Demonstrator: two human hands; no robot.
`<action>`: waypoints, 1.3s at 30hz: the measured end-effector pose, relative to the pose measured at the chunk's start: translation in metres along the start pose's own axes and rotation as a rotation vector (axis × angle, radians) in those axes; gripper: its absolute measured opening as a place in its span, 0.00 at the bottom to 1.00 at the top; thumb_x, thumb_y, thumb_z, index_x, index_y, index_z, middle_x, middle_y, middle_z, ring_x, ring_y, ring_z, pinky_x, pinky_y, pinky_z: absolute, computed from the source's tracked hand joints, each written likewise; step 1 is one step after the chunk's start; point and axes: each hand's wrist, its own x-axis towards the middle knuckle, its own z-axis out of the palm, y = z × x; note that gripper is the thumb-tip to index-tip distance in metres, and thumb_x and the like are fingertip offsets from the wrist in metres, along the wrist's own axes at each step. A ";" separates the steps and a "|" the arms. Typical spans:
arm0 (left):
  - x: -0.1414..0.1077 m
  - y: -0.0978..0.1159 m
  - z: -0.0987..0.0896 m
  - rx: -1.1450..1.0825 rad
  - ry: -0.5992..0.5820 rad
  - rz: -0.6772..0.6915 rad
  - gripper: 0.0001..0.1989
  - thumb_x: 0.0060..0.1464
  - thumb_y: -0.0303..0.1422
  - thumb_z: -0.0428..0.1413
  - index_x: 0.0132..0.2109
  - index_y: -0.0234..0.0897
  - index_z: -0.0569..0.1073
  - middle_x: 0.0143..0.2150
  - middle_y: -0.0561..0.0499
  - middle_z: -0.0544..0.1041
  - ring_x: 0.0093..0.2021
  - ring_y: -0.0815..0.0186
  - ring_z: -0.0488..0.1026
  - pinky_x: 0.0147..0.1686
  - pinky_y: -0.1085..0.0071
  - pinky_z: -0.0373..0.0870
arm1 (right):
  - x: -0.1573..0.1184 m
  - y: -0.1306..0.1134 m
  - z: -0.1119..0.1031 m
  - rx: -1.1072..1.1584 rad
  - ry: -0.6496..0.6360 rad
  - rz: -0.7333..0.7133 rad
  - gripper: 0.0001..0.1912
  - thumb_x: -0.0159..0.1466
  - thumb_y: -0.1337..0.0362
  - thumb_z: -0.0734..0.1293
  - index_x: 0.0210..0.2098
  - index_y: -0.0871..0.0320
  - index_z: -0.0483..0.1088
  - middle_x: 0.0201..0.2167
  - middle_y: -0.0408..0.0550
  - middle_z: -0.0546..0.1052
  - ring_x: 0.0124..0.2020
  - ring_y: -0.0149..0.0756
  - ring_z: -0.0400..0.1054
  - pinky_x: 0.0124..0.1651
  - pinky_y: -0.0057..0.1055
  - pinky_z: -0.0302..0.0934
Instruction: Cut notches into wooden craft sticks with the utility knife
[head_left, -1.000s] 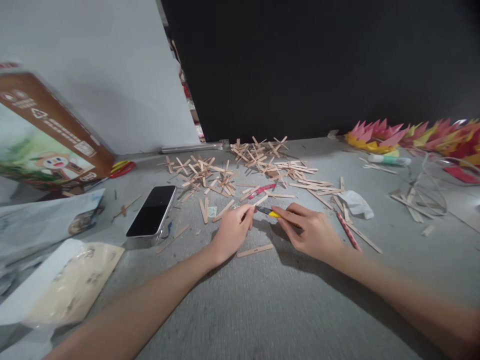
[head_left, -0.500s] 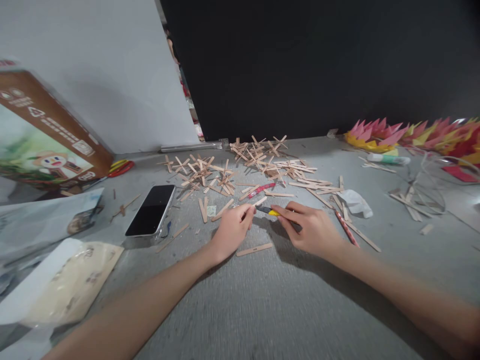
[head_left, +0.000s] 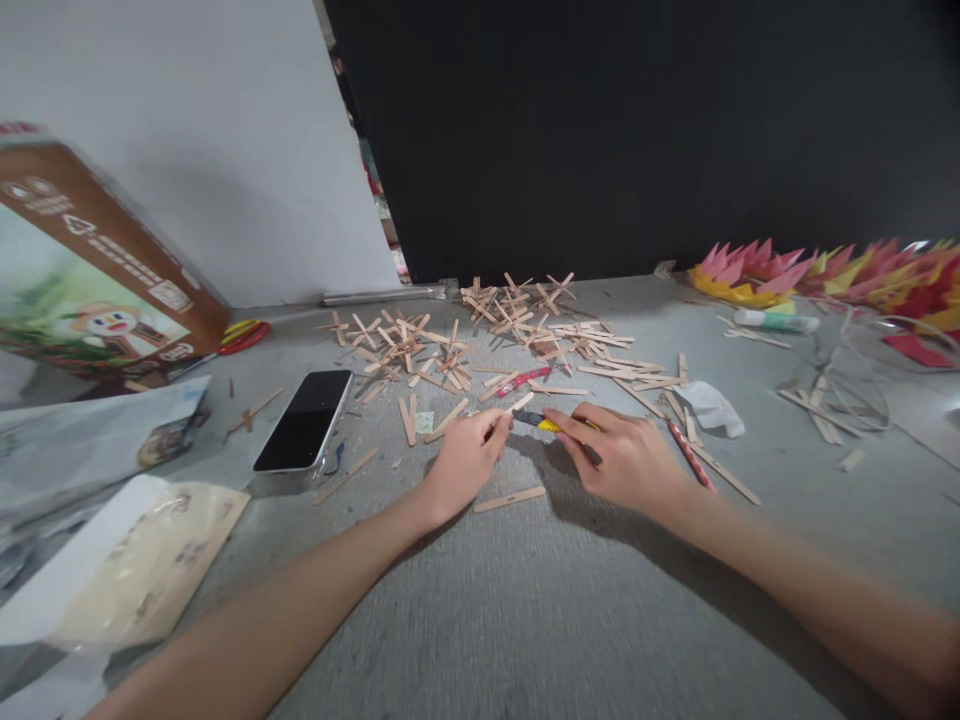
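Note:
My left hand [head_left: 466, 458] is closed in a pinch on a wooden craft stick [head_left: 520, 403], whose pale end pokes out beyond the fingertips. Between the thumb and fingers of my right hand [head_left: 621, 452] is a yellow and black utility knife [head_left: 537, 421], its dark tip pointing left at the stick and close to my left fingertips. Whether the blade touches the wood I cannot tell. A single craft stick [head_left: 510, 500] lies flat on the grey table just below my hands. Beyond them spread loose sticks and crossed stick pieces [head_left: 401, 340].
A phone [head_left: 304, 422] and a plastic packet [head_left: 154, 565] lie on the left, near a brown printed box [head_left: 112, 270] and scissors [head_left: 244, 336]. Rightward are a red patterned pencil-like rod [head_left: 691, 455], crumpled tissue [head_left: 714, 408], a glue stick [head_left: 777, 320] and folded-paper crowns [head_left: 750, 270].
Both hands keep nearly the same place and grip. The knife shifts very slightly in my right hand, with more yellow showing behind the fingers.

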 end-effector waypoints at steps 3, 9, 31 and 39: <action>0.001 -0.001 0.001 -0.031 0.001 0.000 0.22 0.72 0.42 0.47 0.28 0.38 0.65 0.21 0.57 0.66 0.24 0.69 0.63 0.29 0.71 0.55 | -0.001 0.000 -0.001 -0.047 0.009 -0.036 0.18 0.74 0.66 0.62 0.60 0.54 0.75 0.34 0.46 0.78 0.32 0.34 0.72 0.30 0.31 0.57; 0.001 -0.001 0.000 -0.145 0.005 -0.050 0.19 0.70 0.39 0.50 0.29 0.38 0.67 0.19 0.59 0.63 0.22 0.70 0.61 0.27 0.72 0.55 | 0.001 0.002 -0.005 -0.157 0.052 -0.128 0.18 0.72 0.67 0.64 0.60 0.56 0.74 0.34 0.46 0.78 0.32 0.35 0.70 0.30 0.34 0.57; 0.000 0.004 0.000 -0.174 0.004 -0.081 0.19 0.68 0.42 0.49 0.31 0.38 0.70 0.19 0.58 0.63 0.22 0.70 0.59 0.25 0.72 0.53 | -0.009 0.000 0.007 0.042 0.166 0.049 0.17 0.71 0.67 0.66 0.58 0.56 0.77 0.36 0.46 0.80 0.33 0.34 0.75 0.31 0.31 0.62; 0.003 0.004 -0.002 -0.283 0.009 -0.151 0.16 0.65 0.39 0.51 0.31 0.37 0.71 0.18 0.59 0.61 0.20 0.71 0.57 0.23 0.74 0.54 | -0.009 0.009 0.006 0.036 0.194 0.098 0.22 0.71 0.67 0.67 0.63 0.51 0.74 0.38 0.47 0.81 0.35 0.34 0.75 0.32 0.30 0.62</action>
